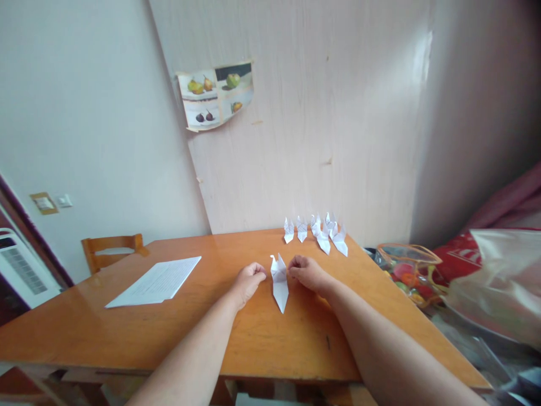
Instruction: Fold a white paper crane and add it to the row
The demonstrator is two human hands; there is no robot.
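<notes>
A folded white paper crane [280, 285] is near the middle of the wooden table [203, 332], its small bent head up at the left and one wing pointing toward me. My left hand [249, 283] is just left of the crane, thumb and forefinger pressed together, a narrow gap between them and the paper. On the other side, my right hand [310, 273] has curled fingers whose tips meet the crane's right edge. Several finished paper cranes [324, 241] stand in a group at the table's far right.
A stack of printed sheets [154, 282] lies on the left of the table. Behind the far left edge is a wooden chair [112, 251]. Bags [494, 276] and a net bag of colourful items [408, 276] crowd the right side. A fruit poster [215, 96] hangs on the wall.
</notes>
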